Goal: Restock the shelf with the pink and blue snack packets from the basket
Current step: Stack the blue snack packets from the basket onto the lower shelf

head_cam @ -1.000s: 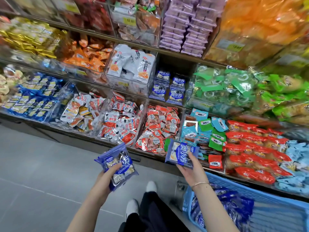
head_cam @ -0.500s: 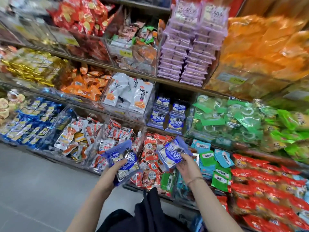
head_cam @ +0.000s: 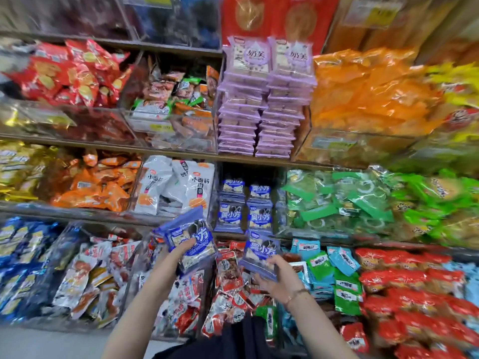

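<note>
1. My left hand [head_cam: 178, 257] is up, forearm angled toward the shelf. The thumb lies across the face of a tilted blue packet [head_cam: 190, 237] and the fingers curl behind it, a firm hold.
2. My right hand [head_cam: 276, 279], bracelet [head_cam: 295, 295] at the wrist, grips a second blue packet [head_cam: 260, 253] by its lower edge, just right of the first and not touching it.
3. Under both grips lies a bin of red-and-white sachets [head_cam: 228, 275].
4. Just above my right grip, stocked blue packets [head_cam: 245, 208] stand in two rows. White bags [head_cam: 178, 185] are above my left grip, and green packs [head_cam: 337, 200] are off to the right.
5. Farthest up are the lilac-pink stacks [head_cam: 261, 99].
</note>
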Demonstrator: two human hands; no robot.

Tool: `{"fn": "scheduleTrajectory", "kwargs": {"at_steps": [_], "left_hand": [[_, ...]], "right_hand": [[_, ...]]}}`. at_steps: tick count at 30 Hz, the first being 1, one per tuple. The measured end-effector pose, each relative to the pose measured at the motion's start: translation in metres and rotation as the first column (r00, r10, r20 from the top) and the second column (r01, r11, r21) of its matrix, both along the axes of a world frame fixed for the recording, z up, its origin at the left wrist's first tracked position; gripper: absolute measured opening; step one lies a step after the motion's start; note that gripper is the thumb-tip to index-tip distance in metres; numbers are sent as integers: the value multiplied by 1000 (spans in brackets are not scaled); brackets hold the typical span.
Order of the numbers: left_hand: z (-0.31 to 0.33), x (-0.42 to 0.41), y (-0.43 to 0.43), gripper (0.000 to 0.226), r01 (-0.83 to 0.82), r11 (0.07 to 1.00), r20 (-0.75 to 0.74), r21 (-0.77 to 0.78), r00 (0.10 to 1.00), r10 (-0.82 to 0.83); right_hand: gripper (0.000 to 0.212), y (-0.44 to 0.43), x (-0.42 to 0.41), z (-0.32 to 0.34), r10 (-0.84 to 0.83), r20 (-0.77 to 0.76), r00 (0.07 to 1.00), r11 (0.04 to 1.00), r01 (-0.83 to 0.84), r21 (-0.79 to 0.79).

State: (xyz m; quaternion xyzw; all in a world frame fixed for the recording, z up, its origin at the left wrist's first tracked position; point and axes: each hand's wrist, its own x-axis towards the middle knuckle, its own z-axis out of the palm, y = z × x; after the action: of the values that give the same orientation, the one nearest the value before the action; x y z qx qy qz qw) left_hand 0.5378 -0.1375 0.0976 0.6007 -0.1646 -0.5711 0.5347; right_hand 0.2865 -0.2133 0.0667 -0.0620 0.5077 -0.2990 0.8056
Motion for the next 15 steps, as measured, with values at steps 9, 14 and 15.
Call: {"fn": "scheduleTrajectory", "kwargs": {"at_steps": [9, 14, 15], "left_hand": [[8, 48, -83, 123, 231, 973, 68, 9, 971, -231], [9, 62, -93, 125, 333, 942, 13, 32, 943, -334], [9, 63, -94, 124, 346, 938, 3, 34, 938, -346]], "right_hand": [[18, -37, 43, -5, -157, -138, 978, 976, 133, -170], [8, -75, 59, -3, -240, -189, 952, 961, 205, -186], [8, -84, 64, -3, -243, -199, 949, 960, 205, -191]]}}
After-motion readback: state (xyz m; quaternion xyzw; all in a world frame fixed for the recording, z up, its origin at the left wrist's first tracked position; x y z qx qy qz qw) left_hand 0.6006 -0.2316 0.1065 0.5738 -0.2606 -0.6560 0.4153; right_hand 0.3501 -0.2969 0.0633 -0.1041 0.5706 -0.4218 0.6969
